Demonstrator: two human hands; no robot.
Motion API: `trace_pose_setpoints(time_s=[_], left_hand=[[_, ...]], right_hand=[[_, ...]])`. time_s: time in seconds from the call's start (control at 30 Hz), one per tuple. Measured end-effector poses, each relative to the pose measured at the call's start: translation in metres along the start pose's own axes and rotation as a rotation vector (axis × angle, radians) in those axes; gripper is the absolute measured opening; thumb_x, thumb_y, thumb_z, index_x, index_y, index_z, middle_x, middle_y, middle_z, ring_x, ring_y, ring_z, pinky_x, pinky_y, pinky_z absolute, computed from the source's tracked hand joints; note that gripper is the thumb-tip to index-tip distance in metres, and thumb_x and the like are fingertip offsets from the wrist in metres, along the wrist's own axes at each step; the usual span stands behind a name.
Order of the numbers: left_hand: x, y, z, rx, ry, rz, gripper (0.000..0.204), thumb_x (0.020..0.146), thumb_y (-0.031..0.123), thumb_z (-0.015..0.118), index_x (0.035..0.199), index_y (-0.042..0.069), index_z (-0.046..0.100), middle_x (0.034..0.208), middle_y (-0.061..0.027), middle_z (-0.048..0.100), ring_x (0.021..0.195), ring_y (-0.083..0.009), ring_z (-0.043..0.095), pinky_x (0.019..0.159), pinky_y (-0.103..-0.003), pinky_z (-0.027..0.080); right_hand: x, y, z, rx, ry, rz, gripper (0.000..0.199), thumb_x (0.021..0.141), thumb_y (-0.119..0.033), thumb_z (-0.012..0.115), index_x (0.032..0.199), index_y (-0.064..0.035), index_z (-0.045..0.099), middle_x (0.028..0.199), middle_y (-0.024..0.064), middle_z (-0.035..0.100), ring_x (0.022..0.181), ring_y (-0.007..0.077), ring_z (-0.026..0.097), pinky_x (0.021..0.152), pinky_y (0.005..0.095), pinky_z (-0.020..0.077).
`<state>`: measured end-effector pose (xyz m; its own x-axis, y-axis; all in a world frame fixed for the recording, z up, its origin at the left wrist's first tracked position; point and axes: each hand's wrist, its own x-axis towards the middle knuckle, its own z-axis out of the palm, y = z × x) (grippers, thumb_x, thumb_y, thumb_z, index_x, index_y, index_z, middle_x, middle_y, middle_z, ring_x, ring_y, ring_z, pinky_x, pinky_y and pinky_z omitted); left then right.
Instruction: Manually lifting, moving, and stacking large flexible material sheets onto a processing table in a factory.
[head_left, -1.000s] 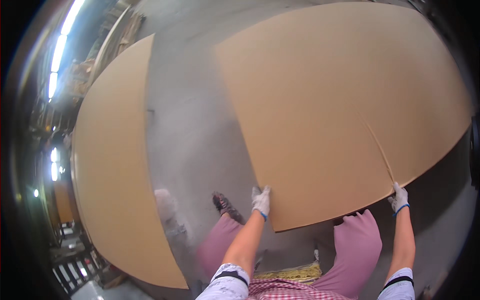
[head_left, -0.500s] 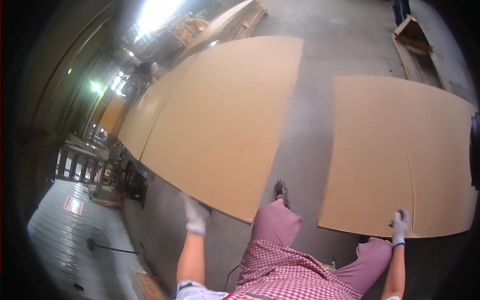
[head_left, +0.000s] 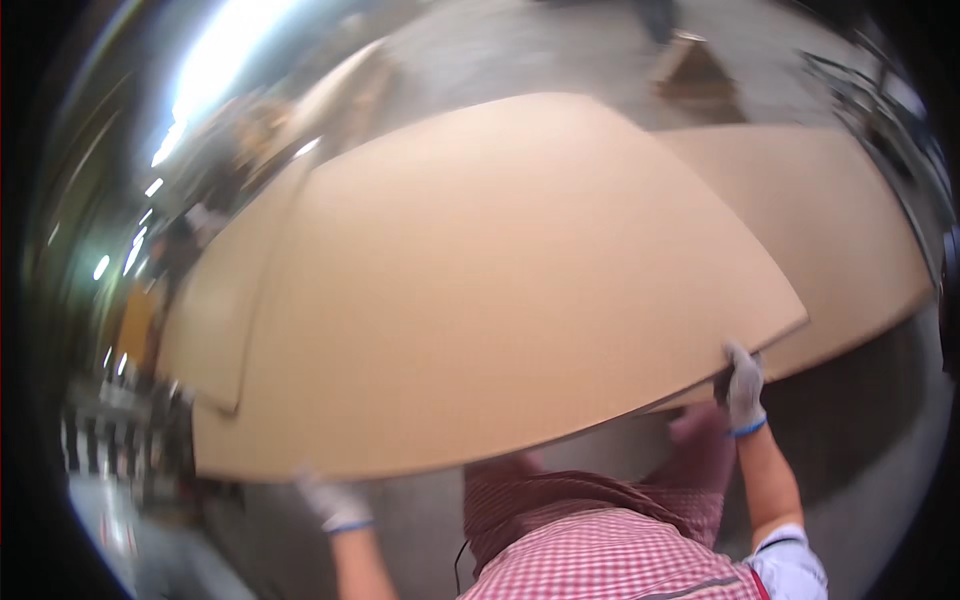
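Observation:
A large tan cardboard sheet [head_left: 500,290] is lifted in front of me and fills most of the view. My left hand [head_left: 335,500], in a white glove, grips its near edge at the lower left. My right hand [head_left: 744,385], also gloved, grips the sheet's near right corner. Behind the lifted sheet lies a second tan sheet [head_left: 830,230] on the right, and another sheet [head_left: 215,320] shows at the left. My checked shirt and reddish trousers appear below the sheet's edge.
Grey concrete floor [head_left: 860,470] runs under and around the sheets. A wooden pallet-like object [head_left: 690,65] sits far back. Bright ceiling lights glare at the upper left, with blurred racks and a railing along the left rim.
My hands have taken the near edge of a sheet and raised it. It now covers the floor gap and most of the two sheets seen lying flat before.

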<state>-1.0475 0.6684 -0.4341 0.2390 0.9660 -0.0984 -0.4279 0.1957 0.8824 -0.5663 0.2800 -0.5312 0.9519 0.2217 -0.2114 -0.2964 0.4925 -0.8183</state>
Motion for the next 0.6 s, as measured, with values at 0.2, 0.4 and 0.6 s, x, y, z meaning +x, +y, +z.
trace_pose_setpoints(time_s=[0.2, 0.4, 0.6], left_hand=[[0.014, 0.125, -0.165, 0.477, 0.683, 0.323, 0.067, 0.093, 0.053, 0.045, 0.138, 0.004, 0.044, 0.143, -0.0121, 0.045, 0.128, -0.0318, 0.041, 0.109, -0.044, 0.031], [0.082, 0.024, -0.173, 0.274, 0.237, -0.160, 0.077, 0.092, 0.055, 0.043, 0.146, 0.003, 0.029, 0.150, -0.0152, 0.033, 0.136, -0.0343, 0.032, 0.113, -0.049, 0.025], [-0.049, -0.168, 0.177, 0.299, -0.201, -0.435, 0.067, 0.089, 0.052, 0.055, 0.135, 0.005, 0.045, 0.137, -0.0105, 0.048, 0.124, -0.0287, 0.046, 0.105, -0.044, 0.037]], right_hand=[[0.123, -0.146, -0.255, -0.574, 0.455, -0.272, 0.032, 0.081, -0.020, 0.065, 0.100, 0.0058, 0.068, 0.094, 0.0107, 0.068, 0.086, 0.0195, 0.064, 0.081, 0.0330, 0.0508], [0.141, -0.431, -0.500, -0.899, 0.484, -0.571, 0.043, 0.092, -0.030, 0.058, 0.116, 0.0059, 0.062, 0.112, 0.0064, 0.063, 0.101, 0.0146, 0.058, 0.097, 0.0299, 0.0431], [0.145, -0.366, -0.456, -0.202, 0.410, -0.399, 0.046, 0.091, -0.029, 0.060, 0.126, -0.0004, 0.054, 0.118, 0.0088, 0.062, 0.105, 0.0204, 0.061, 0.096, 0.0339, 0.0468]])
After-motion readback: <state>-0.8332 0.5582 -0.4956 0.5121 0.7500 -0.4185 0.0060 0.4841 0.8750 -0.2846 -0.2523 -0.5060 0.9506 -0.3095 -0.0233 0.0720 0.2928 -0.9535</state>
